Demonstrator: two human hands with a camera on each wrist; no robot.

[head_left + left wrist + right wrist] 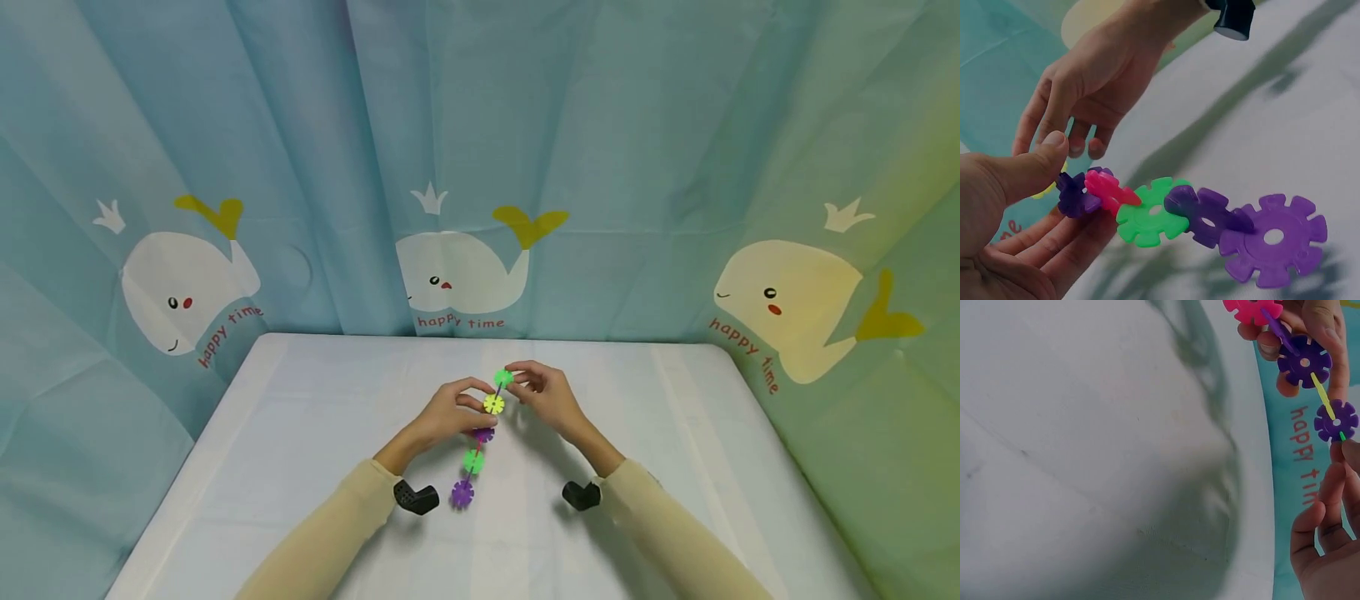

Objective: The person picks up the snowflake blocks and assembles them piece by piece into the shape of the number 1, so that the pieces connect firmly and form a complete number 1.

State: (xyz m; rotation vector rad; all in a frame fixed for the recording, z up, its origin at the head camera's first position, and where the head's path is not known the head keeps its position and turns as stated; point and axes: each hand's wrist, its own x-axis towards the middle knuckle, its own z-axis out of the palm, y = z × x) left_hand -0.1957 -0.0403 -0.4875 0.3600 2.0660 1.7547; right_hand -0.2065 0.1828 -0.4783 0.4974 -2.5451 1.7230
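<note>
A chain of slotted plastic snowflake discs runs slantwise between the hands, each disc edge-locked into its neighbour. At its near end hangs a purple disc (pixel 462 494) (pixel 1300 250), followed by a green disc (pixel 473 462) (pixel 1138 219) and a pink disc (pixel 1107 190) (pixel 1249 309). My left hand (pixel 448 412) (pixel 1022 206) grips the chain's upper part, thumb above and fingers beneath, near a yellow disc (pixel 493 404). My right hand (pixel 553 402) (pixel 1332 550) pinches the far green disc (pixel 503 378), which joins a purple disc (pixel 1329 428). Fingers partly hide the upper discs.
The hands are above a white table (pixel 300 500). Behind it hangs a blue-green curtain (pixel 637 167) printed with whales, close to the table's far edge. A black wrist device (pixel 416 497) sits on the left wrist and another black device (pixel 581 496) on the right.
</note>
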